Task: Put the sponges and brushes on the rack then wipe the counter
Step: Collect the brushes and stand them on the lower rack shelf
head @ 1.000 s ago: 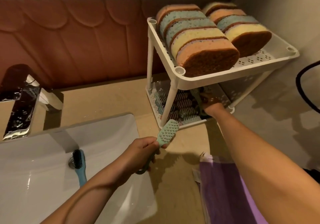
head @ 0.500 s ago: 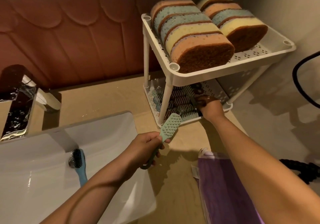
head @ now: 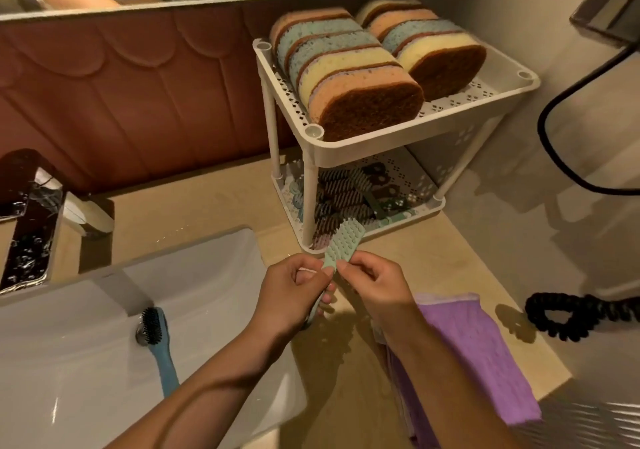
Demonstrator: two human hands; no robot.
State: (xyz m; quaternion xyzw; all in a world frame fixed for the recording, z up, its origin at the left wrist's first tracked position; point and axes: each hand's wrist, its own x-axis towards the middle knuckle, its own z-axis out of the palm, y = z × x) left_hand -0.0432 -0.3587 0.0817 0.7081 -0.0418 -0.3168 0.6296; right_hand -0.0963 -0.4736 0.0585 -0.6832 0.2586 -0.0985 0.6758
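Green brush point(head: 341, 246) is held in front of the rack point(head: 398, 147): my left hand point(head: 294, 296) grips its handle, my right hand point(head: 375, 285) pinches its neck. Sponges point(head: 349, 70) fill the rack's top shelf; a blue brush point(head: 159, 341) lies in the sink point(head: 69, 362), left of it.

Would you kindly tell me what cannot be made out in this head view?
Head view:
- Lower-shelf brushes: shadowed under the rack's top shelf; count unclear.
- Green brush handle: wrapped by the left hand.
- Purple cloth: partly under the right forearm.
- Faucet: cut by the left edge.
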